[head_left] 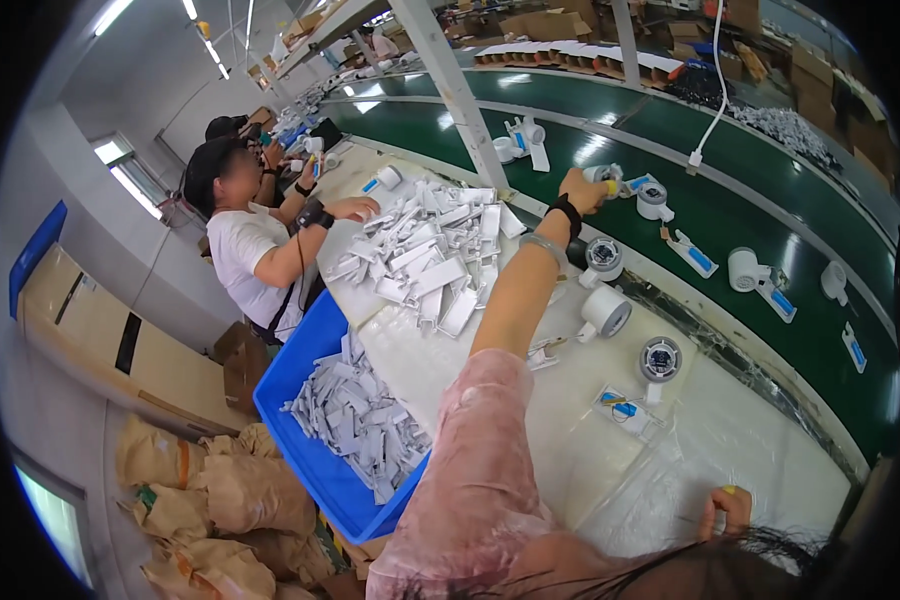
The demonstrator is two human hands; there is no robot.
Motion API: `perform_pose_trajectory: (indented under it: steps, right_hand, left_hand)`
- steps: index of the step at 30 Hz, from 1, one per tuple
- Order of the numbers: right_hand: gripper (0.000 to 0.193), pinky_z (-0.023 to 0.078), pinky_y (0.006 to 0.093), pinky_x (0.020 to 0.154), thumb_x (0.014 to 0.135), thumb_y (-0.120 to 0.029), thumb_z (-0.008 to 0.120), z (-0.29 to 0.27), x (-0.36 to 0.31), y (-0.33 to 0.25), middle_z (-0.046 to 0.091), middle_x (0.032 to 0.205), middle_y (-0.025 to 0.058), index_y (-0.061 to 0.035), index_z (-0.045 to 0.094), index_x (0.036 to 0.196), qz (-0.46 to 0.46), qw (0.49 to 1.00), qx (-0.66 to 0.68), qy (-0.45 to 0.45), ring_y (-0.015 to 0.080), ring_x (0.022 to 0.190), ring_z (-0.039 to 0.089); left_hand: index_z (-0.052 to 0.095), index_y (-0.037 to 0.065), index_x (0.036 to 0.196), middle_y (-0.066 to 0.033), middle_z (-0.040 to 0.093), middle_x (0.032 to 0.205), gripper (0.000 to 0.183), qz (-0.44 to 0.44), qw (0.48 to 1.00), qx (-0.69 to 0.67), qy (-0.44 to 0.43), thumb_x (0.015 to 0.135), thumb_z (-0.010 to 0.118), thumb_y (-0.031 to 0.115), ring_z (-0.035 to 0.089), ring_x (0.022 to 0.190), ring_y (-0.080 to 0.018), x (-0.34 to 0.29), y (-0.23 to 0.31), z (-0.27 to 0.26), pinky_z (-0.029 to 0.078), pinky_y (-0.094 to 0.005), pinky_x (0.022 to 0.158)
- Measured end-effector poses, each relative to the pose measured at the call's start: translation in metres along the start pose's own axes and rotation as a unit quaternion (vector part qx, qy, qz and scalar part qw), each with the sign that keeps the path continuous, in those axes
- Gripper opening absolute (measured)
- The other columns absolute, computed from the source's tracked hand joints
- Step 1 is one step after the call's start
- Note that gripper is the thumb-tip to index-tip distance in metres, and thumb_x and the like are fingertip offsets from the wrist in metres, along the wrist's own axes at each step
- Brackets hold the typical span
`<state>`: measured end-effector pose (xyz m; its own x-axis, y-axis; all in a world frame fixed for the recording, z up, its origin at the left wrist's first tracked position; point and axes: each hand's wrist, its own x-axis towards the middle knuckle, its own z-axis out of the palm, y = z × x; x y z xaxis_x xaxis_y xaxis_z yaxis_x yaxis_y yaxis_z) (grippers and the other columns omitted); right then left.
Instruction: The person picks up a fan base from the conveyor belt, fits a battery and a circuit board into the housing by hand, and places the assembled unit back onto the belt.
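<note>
Your left hand [582, 192]: fingers closed on a white-and-grey, round-headed plastic unit [600, 172], arm outstretched, presumably because the green conveyor belt [815, 345] beneath lies far. Your right hand [730, 511]: curled, contents unclear.

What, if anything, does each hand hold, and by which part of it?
The left hand is at a white-and-grey, rounded plastic unit; its exact hold cannot be told. The right hand shows nothing held.

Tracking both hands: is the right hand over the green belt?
No, the right hand is on the worktable side, and the left hand is over the green belt.
</note>
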<state>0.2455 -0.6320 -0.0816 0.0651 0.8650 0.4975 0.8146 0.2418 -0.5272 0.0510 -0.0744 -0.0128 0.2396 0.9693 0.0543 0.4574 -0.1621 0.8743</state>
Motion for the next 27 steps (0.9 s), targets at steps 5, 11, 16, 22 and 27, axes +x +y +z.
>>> perform_pose_trajectory:
  steps: [5, 11, 16, 22, 27]
  right_hand:
    - [0.019, 0.047, 0.0253, 0.077, 0.087, -0.001, 0.058, -0.001, 0.003, -0.018, 0.048, 0.122, 0.0147, -0.0021, 0.057, 0.106, 0.16, 0.983, 0.071, 0.062, 0.0144, 0.084, 0.056]
    - [0.021, 0.047, 0.0269, 0.081, 0.097, -0.015, 0.053, -0.004, 0.013, -0.039, 0.058, 0.105, 0.0091, -0.0006, 0.057, 0.111, 0.299, 0.913, 0.267, 0.083, 0.0155, 0.086, 0.057]
    - [0.044, 0.048, 0.0323, 0.084, 0.102, -0.037, 0.04, -0.014, 0.013, -0.041, 0.061, 0.101, 0.0081, 0.0014, 0.058, 0.115, 0.331, 0.849, 0.405, 0.076, 0.0177, 0.094, 0.059]
    - [0.05, 0.048, 0.0311, 0.084, 0.104, -0.038, 0.034, -0.024, 0.015, -0.04, 0.066, 0.098, 0.0097, 0.0025, 0.061, 0.111, 0.331, 0.858, 0.381, 0.095, 0.017, 0.09, 0.061]
    - [0.045, 0.047, 0.0253, 0.074, 0.104, -0.035, 0.035, -0.031, 0.028, -0.048, 0.064, 0.084, 0.0044, -0.0017, 0.062, 0.09, 0.368, 0.804, 0.463, 0.062, 0.01, 0.078, 0.057]
  left_hand:
    - [0.049, -0.003, 0.118, -0.0176, 0.063, 0.106, 0.032, 0.0, 0.892, -0.42, -0.169, 0.091, 0.052, 0.015, 0.069, 0.092, -0.0285, -0.073, 0.071, 0.002, 0.061, -0.0388, 0.073]
    - [0.039, 0.006, 0.131, -0.0133, 0.061, 0.115, 0.052, 0.011, 0.833, -0.479, -0.277, 0.089, 0.066, 0.022, 0.068, 0.094, -0.0265, -0.236, 0.1, 0.026, 0.061, -0.036, 0.069]
    - [0.037, 0.006, 0.133, -0.0103, 0.058, 0.116, 0.056, -0.126, 0.785, -0.423, -0.434, 0.086, 0.065, 0.014, 0.065, 0.098, -0.0204, -0.363, 0.082, 0.067, 0.059, -0.036, 0.072]
    - [0.021, 0.002, 0.145, -0.0153, 0.03, 0.145, 0.084, 0.195, 0.788, -0.211, -0.544, 0.08, 0.073, 0.016, 0.037, 0.132, -0.0272, -0.423, 0.069, 0.1, 0.048, -0.0385, 0.097]
    - [0.06, 0.005, 0.118, -0.0119, 0.062, 0.113, 0.038, 0.248, 0.834, -0.04, -0.491, 0.082, 0.068, 0.015, 0.063, 0.093, -0.025, -0.381, 0.075, 0.08, 0.051, -0.0353, 0.076]
